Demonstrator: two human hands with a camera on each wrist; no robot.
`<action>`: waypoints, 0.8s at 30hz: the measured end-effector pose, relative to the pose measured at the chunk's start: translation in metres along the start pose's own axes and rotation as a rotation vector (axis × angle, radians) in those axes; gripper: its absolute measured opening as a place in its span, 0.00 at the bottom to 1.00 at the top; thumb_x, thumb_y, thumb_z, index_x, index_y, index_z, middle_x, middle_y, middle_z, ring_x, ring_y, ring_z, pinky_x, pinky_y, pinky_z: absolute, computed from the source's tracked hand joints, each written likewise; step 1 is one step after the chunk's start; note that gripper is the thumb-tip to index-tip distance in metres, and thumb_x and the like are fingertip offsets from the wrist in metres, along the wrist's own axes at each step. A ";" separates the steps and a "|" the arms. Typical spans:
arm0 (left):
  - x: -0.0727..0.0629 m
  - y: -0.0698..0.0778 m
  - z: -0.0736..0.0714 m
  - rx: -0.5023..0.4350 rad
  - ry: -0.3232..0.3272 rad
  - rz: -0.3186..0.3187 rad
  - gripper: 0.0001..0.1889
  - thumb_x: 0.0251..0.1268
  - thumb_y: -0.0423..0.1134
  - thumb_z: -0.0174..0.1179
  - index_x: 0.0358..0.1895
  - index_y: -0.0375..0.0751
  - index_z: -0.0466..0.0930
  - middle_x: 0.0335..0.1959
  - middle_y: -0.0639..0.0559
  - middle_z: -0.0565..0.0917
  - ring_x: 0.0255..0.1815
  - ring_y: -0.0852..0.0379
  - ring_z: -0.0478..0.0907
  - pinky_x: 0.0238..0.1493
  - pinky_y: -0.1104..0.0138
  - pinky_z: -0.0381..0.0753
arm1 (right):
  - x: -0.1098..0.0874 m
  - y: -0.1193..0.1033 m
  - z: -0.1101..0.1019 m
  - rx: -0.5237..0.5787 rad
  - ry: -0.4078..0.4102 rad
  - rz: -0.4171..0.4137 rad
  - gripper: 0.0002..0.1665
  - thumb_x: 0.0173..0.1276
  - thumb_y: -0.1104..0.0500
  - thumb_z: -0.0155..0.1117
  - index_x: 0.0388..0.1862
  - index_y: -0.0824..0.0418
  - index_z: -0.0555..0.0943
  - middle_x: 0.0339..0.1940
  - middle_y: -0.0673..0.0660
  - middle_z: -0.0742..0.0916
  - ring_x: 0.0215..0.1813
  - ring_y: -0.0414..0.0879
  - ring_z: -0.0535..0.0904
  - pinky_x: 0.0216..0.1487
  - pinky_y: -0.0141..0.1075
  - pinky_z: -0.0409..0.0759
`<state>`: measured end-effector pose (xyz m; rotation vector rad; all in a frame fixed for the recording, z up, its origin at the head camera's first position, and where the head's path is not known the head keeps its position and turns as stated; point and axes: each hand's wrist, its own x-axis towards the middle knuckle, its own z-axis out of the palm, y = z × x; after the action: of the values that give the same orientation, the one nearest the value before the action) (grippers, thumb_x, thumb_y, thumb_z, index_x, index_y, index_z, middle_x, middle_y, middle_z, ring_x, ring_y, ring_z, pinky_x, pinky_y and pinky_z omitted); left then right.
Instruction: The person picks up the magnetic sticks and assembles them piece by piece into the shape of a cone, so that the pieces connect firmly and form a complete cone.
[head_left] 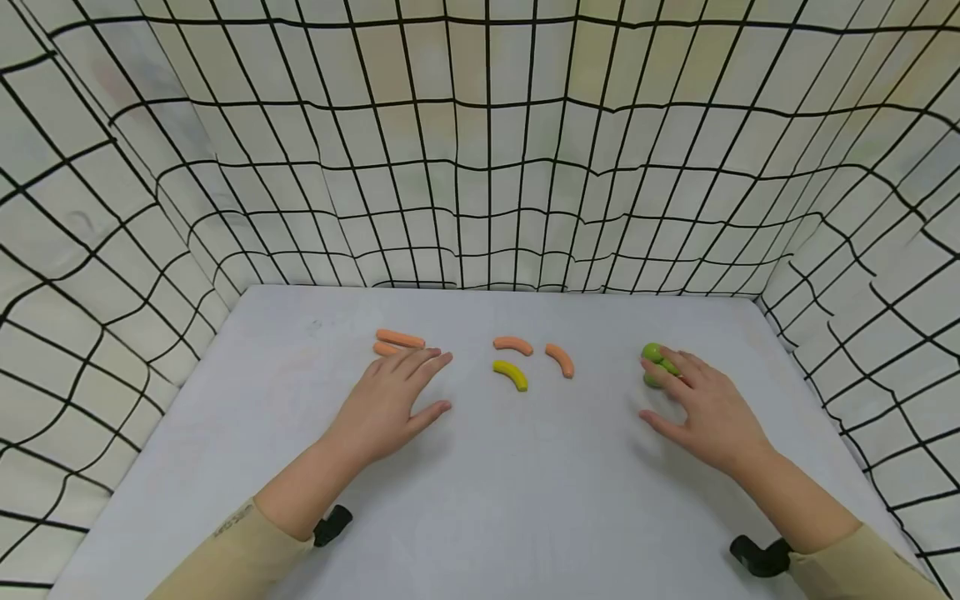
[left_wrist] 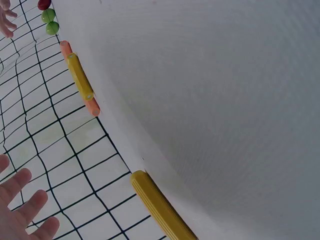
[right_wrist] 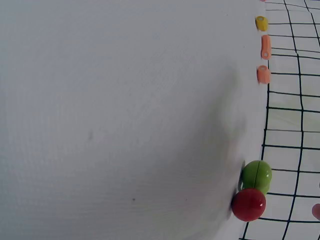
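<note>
My left hand [head_left: 386, 408], fingers spread and straight, is over the left part of the table and overlaps two orange sticks [head_left: 400, 338] in the head view. A ridged yellow stick [left_wrist: 162, 207] shows near that hand in the left wrist view; in the head view the hand hides it. On the right, my right hand [head_left: 712, 412] reaches over a small group of toy fruit, its fingers loosely extended. A green ball [head_left: 652, 352] shows past its fingertips. In the right wrist view, a shiny red ball [right_wrist: 248, 204] is beside a green ball [right_wrist: 257, 175].
Between the hands lie a curved yellow piece [head_left: 511, 375] like a small banana and two curved orange pieces [head_left: 559, 361]. Black-lined grid walls [head_left: 487, 192] enclose the white table [head_left: 510, 500] at the back and sides. Dark wrist devices [head_left: 760, 557] stick out by the sleeves.
</note>
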<state>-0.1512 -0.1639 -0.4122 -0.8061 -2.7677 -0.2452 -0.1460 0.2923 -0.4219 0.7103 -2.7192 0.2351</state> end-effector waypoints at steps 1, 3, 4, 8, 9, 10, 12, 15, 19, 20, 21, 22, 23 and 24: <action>0.000 0.000 0.000 -0.010 0.004 -0.005 0.34 0.70 0.60 0.56 0.74 0.53 0.64 0.70 0.51 0.70 0.70 0.47 0.65 0.63 0.48 0.66 | -0.001 0.001 0.001 0.003 0.005 0.006 0.42 0.59 0.42 0.72 0.71 0.52 0.72 0.71 0.62 0.72 0.68 0.63 0.68 0.63 0.60 0.66; 0.001 0.001 0.000 -0.027 0.008 -0.014 0.33 0.70 0.60 0.56 0.74 0.52 0.64 0.69 0.51 0.71 0.69 0.47 0.67 0.63 0.48 0.67 | -0.002 0.004 0.002 0.008 0.010 0.023 0.40 0.59 0.43 0.73 0.69 0.52 0.74 0.69 0.62 0.74 0.67 0.62 0.69 0.62 0.59 0.68; 0.001 0.001 0.000 -0.035 0.008 -0.019 0.33 0.70 0.59 0.56 0.74 0.52 0.64 0.69 0.50 0.72 0.69 0.47 0.67 0.63 0.48 0.68 | -0.003 0.005 0.003 0.012 0.012 0.032 0.39 0.59 0.44 0.73 0.68 0.53 0.75 0.68 0.62 0.75 0.66 0.62 0.70 0.61 0.59 0.69; 0.004 0.001 0.001 -0.055 -0.002 -0.039 0.33 0.71 0.59 0.56 0.74 0.51 0.65 0.69 0.50 0.72 0.68 0.46 0.68 0.62 0.47 0.68 | -0.006 0.010 0.005 0.025 -0.006 0.081 0.36 0.59 0.45 0.73 0.66 0.53 0.76 0.66 0.63 0.76 0.64 0.63 0.72 0.60 0.59 0.70; 0.004 0.001 0.001 -0.060 -0.002 -0.041 0.33 0.71 0.59 0.56 0.74 0.51 0.65 0.69 0.50 0.73 0.68 0.46 0.68 0.62 0.47 0.68 | -0.007 0.011 0.005 0.031 -0.017 0.095 0.36 0.60 0.46 0.73 0.66 0.53 0.76 0.66 0.62 0.76 0.64 0.63 0.72 0.60 0.59 0.70; 0.005 0.001 0.002 -0.064 -0.002 -0.045 0.32 0.71 0.59 0.56 0.74 0.51 0.66 0.68 0.50 0.73 0.68 0.46 0.68 0.63 0.47 0.68 | -0.007 0.013 0.005 0.038 -0.029 0.110 0.36 0.60 0.46 0.73 0.66 0.53 0.76 0.65 0.62 0.76 0.63 0.63 0.72 0.60 0.59 0.70; 0.007 0.000 0.003 -0.077 -0.002 -0.048 0.32 0.71 0.59 0.56 0.73 0.51 0.66 0.68 0.50 0.73 0.68 0.46 0.69 0.63 0.47 0.67 | -0.008 0.015 0.005 0.048 -0.057 0.143 0.35 0.62 0.46 0.72 0.67 0.54 0.75 0.65 0.62 0.76 0.64 0.63 0.72 0.60 0.59 0.71; 0.009 -0.001 0.005 -0.099 -0.005 -0.044 0.32 0.71 0.59 0.56 0.73 0.51 0.67 0.67 0.49 0.74 0.67 0.45 0.70 0.64 0.47 0.67 | -0.007 0.018 0.004 0.053 -0.096 0.188 0.35 0.64 0.46 0.70 0.67 0.55 0.74 0.65 0.64 0.76 0.63 0.64 0.71 0.58 0.61 0.72; 0.012 -0.002 0.008 -0.115 -0.016 -0.035 0.31 0.72 0.59 0.55 0.73 0.51 0.67 0.66 0.48 0.75 0.67 0.46 0.70 0.65 0.48 0.67 | -0.004 0.023 0.005 0.048 -0.123 0.219 0.34 0.65 0.47 0.70 0.67 0.57 0.75 0.63 0.66 0.76 0.62 0.66 0.72 0.55 0.62 0.74; 0.013 -0.002 0.009 -0.119 -0.020 -0.034 0.31 0.71 0.59 0.56 0.73 0.51 0.67 0.66 0.48 0.75 0.67 0.46 0.71 0.65 0.48 0.67 | -0.003 0.024 0.005 0.047 -0.127 0.225 0.33 0.65 0.47 0.70 0.66 0.57 0.76 0.62 0.66 0.77 0.61 0.66 0.73 0.54 0.62 0.74; 0.014 -0.002 0.009 -0.121 -0.025 -0.034 0.31 0.71 0.58 0.56 0.73 0.51 0.67 0.66 0.48 0.75 0.67 0.46 0.71 0.65 0.48 0.67 | -0.002 0.024 0.006 0.047 -0.130 0.229 0.33 0.65 0.47 0.70 0.66 0.57 0.76 0.61 0.66 0.77 0.60 0.66 0.73 0.53 0.62 0.74; 0.016 -0.002 0.010 -0.123 -0.031 -0.033 0.31 0.71 0.58 0.56 0.73 0.51 0.67 0.66 0.48 0.75 0.67 0.46 0.70 0.65 0.48 0.67 | -0.001 0.025 0.006 0.045 -0.134 0.234 0.32 0.64 0.47 0.70 0.65 0.57 0.76 0.61 0.66 0.77 0.59 0.66 0.73 0.52 0.62 0.74; 0.017 -0.002 0.011 -0.125 -0.040 -0.034 0.31 0.71 0.58 0.56 0.73 0.52 0.67 0.66 0.49 0.75 0.68 0.47 0.70 0.65 0.49 0.67 | -0.001 0.026 0.007 0.042 -0.138 0.239 0.32 0.64 0.47 0.70 0.65 0.57 0.77 0.60 0.66 0.77 0.59 0.66 0.73 0.52 0.62 0.74; 0.019 -0.002 0.011 -0.128 -0.050 -0.035 0.31 0.71 0.58 0.56 0.73 0.52 0.67 0.67 0.49 0.74 0.68 0.47 0.70 0.66 0.49 0.67 | 0.000 0.026 0.008 0.041 -0.141 0.244 0.32 0.64 0.48 0.71 0.64 0.57 0.77 0.59 0.67 0.78 0.58 0.66 0.74 0.51 0.62 0.75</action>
<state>-0.1695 -0.1533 -0.4178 -0.8049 -2.8381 -0.4182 -0.1613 0.3132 -0.4315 0.4177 -2.9430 0.3080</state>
